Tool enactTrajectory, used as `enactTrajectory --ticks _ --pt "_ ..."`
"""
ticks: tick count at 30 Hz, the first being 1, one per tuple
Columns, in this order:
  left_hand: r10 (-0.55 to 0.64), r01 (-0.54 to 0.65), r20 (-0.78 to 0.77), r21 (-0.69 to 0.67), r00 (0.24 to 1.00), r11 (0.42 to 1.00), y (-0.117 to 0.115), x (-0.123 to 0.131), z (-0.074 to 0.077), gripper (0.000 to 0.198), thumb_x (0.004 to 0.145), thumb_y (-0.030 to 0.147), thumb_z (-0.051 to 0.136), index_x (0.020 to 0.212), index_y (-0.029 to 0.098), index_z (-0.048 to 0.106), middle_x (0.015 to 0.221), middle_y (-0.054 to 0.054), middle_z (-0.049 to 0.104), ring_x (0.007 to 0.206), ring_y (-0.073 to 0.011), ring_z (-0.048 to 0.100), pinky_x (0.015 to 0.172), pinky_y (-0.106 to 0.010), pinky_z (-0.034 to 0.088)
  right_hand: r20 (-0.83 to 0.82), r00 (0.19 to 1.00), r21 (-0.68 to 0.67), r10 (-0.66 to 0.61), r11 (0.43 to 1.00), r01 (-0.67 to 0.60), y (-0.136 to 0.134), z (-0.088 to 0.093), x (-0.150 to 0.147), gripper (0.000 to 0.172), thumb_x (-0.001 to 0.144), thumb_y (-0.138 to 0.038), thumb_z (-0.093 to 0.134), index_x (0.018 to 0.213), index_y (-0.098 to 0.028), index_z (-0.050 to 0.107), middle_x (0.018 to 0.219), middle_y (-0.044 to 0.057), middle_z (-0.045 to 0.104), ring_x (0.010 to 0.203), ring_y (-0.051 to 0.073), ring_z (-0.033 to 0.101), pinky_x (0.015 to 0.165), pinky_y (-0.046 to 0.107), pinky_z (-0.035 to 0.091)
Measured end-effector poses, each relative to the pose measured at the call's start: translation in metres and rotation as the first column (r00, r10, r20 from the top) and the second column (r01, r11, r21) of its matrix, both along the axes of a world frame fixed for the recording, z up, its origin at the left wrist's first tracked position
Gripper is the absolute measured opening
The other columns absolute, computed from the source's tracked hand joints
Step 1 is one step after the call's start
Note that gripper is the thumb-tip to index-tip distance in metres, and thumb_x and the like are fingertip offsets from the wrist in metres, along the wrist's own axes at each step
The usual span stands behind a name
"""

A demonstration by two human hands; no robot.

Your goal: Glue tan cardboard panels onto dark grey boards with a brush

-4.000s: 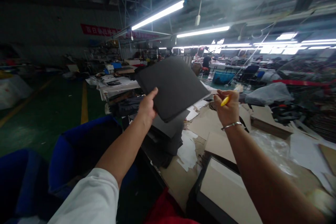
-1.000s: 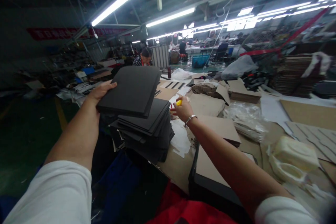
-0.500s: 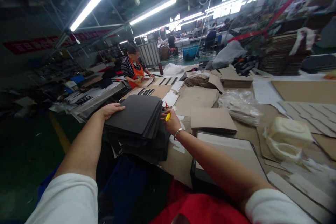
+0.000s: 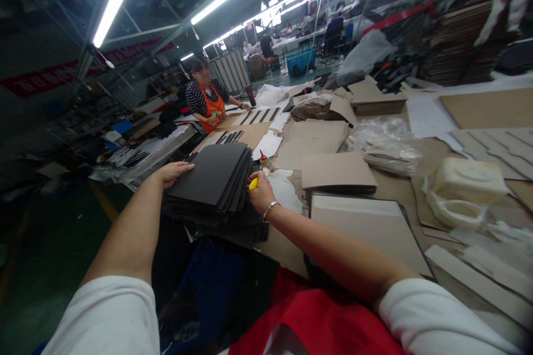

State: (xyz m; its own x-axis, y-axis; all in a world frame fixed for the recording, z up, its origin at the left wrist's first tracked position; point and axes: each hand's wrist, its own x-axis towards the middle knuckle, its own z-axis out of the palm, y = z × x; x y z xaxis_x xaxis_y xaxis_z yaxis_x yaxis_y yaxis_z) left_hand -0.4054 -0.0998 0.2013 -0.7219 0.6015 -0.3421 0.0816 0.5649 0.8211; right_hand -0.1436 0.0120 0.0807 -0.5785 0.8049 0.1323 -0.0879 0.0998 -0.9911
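Observation:
A stack of black sheets (image 4: pixel 212 175) rests at the table's near left corner, its right edges uneven and fanned. My left hand (image 4: pixel 177 173) grips the stack's left edge, with fingers on the top sheet; its underside is hidden. My right hand (image 4: pixel 261 195) is closed around a yellow-handled tool (image 4: pixel 254 183), close against the stack's right side. The tool's working end cannot be made out. Just beyond that hand stands a small bottle with a red tip (image 4: pixel 262 156).
Right of the stack lie brown boards (image 4: pixel 337 171) and a black-edged board pile (image 4: pixel 362 227). Farther right are clear plastic wrap (image 4: pixel 385 147) and a cream plastic container (image 4: pixel 470 183). A co-worker in an orange apron (image 4: pixel 214 106) stands across the table beside black strips (image 4: pixel 264 116).
My right hand has moved slightly left, nearer the stack, still holding the yellow-handled tool. The sheets' right edges look more fanned. My left hand stays at the left edge; the view has shifted slightly.

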Motion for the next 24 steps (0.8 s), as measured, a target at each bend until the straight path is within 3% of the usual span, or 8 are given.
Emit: enactTrajectory --ticks 3,7,14,20,24 --pt "-0.032 0.035 0.115 -0.02 0.993 0.999 -0.001 0.005 -0.003 0.041 0.061 0.037 0.078 0.092 0.014 0.065 0.077 -0.011 0.072 0.063 -0.0256 0.069 0.059 -0.037 0.057 0.027 0.999 0.019 -0.026 1.0 0.025 -0.02 0.013 0.009 0.032 0.065 -0.009 0.042 0.093 -0.025 0.043 0.071 -0.004 0.049 0.064 0.013 0.051 0.061 0.024 0.041" --pt "0.049 -0.033 0.209 -0.08 0.977 0.996 -0.002 0.01 -0.007 0.038 0.069 0.044 0.069 0.091 0.014 0.067 0.071 -0.012 0.071 0.059 -0.0291 0.068 0.057 -0.043 0.058 0.026 0.999 0.041 0.025 0.999 -0.026 -0.034 0.026 0.018 0.035 0.067 -0.01 0.042 0.098 -0.025 0.043 0.065 -0.005 0.044 0.059 0.013 0.048 0.058 0.025 0.037" --pt "0.106 -0.071 0.284 -0.131 0.953 0.989 0.001 0.019 -0.002 0.04 0.072 0.048 0.064 0.092 0.013 0.067 0.073 -0.016 0.071 0.06 -0.0305 0.068 0.057 -0.045 0.058 -0.078 0.997 0.032 0.025 0.999 -0.023 -0.037 0.029 0.014 0.025 0.078 -0.026 0.048 0.102 -0.025 0.043 0.07 -0.006 0.047 0.061 0.012 0.049 0.061 0.025 0.038" --pt "0.122 -0.085 0.302 -0.131 0.946 0.988 0.0 0.015 -0.004 0.043 0.075 0.052 0.059 0.089 0.011 0.068 0.073 -0.018 0.071 0.058 -0.0289 0.068 0.057 -0.042 0.057 -0.111 0.992 0.092 0.056 0.995 -0.046 -0.039 0.041 0.014 0.03 0.079 -0.039 0.051 0.103 -0.025 0.042 0.076 -0.004 0.049 0.062 0.012 0.049 0.062 0.026 0.04" --pt "0.114 -0.083 0.304 -0.113 0.946 0.99 -0.002 0.008 -0.009 0.044 0.071 0.052 0.064 0.092 0.014 0.067 0.075 -0.016 0.071 0.061 -0.0297 0.069 0.059 -0.043 0.057 -0.045 0.998 0.117 0.036 0.993 -0.03 -0.035 0.032 0.014 0.032 0.078 -0.04 0.053 0.104 -0.024 0.043 0.079 -0.002 0.05 0.065 0.013 0.05 0.064 0.027 0.041"
